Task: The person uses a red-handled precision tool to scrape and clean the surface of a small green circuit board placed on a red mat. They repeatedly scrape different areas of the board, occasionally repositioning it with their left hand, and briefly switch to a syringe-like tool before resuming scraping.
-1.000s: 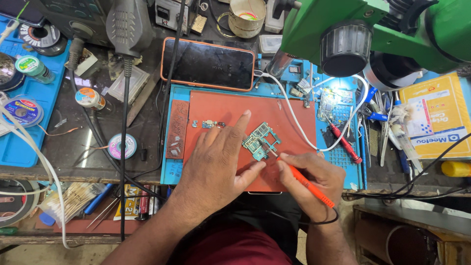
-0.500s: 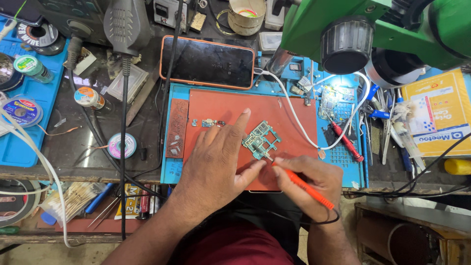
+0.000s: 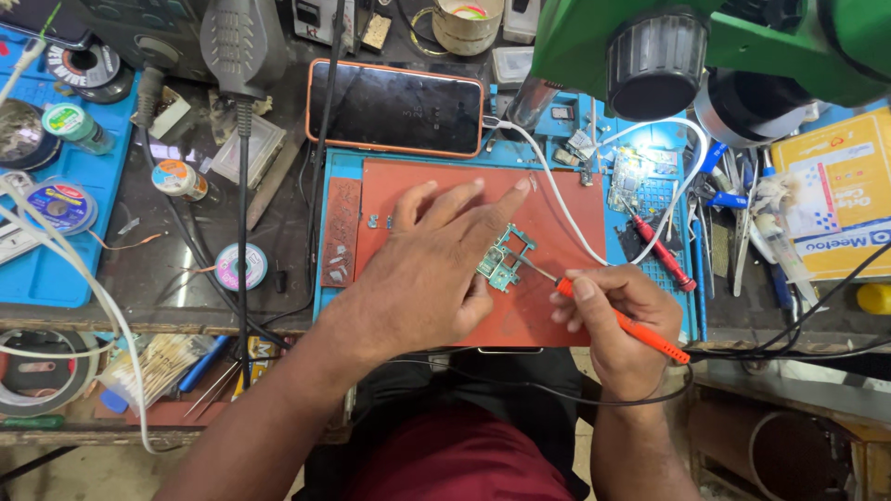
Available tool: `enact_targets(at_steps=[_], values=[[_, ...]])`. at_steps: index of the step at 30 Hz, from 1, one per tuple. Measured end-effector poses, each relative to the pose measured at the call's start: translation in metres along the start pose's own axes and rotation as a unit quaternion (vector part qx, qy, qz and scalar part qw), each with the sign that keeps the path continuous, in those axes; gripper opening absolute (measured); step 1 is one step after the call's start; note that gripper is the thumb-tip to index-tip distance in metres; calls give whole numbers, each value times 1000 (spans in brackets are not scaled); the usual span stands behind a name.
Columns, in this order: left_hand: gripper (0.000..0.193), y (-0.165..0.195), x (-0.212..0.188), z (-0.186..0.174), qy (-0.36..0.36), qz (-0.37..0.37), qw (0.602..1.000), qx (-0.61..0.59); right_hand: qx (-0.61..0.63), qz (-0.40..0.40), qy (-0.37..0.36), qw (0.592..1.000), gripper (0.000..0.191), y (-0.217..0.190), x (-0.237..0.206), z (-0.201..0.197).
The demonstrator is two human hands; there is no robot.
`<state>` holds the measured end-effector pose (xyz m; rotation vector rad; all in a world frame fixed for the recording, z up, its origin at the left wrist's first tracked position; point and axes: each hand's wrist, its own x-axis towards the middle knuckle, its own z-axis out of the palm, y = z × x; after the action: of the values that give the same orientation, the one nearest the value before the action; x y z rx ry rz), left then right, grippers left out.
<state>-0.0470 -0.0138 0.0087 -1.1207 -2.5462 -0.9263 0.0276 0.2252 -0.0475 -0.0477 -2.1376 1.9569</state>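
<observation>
Board: one small green circuit board (image 3: 502, 261), irregular outline with cut-outs, lying flat on the red mat (image 3: 436, 181); long axis runs from near-left to far-right.
Left hand (image 3: 429, 269): palm down on the mat, fingers spread, thumb and forefinger pinning the board's left edge.
Right hand (image 3: 620, 320): fingers closed in a pen grip on one orange-handled probe (image 3: 620, 320), tip pointing far-left and touching the board.
Surface: one dark phone (image 3: 396, 108) in an orange case lies beyond the mat; one white cable (image 3: 566, 209) curves past the board.
</observation>
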Motion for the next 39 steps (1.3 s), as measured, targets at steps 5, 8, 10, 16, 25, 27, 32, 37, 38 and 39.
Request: enact_targets(at_steps=[5,8,10,16,25,27,32,37,38,39], values=[[92,1,-12,-4,-6,-71,996,50,-86,-42,-3,995,12,-17,-2,11],[93,2,-22,-2,44,-66,995,61,-122,-68,-36,990,16,-26,-3,18],[90,2,-27,-1,37,-69,996,49,-160,-81,-57,982,19,-30,-3,24],[89,1,-30,1,37,-93,994,50,-230,-152,-64,959,17,-40,-4,34],[66,4,-27,0,16,-88,993,74,-228,-148,-31,962,16,-37,-6,35],[64,5,-26,-1,11,-97,993,69,-236,-166,-61,956,16,-37,-6,34],[64,7,-24,-1,12,-101,993,64,-245,-167,-40,954,17,-38,-6,35],[64,6,-24,-1,17,-96,993,64,-234,-147,-31,961,18,-39,-6,35],[64,6,-24,-1,18,-94,993,62,-240,-168,-43,955,18,-39,-5,34],[64,6,-24,0,18,-93,994,61,-246,-188,-55,949,18,-39,-5,34]])
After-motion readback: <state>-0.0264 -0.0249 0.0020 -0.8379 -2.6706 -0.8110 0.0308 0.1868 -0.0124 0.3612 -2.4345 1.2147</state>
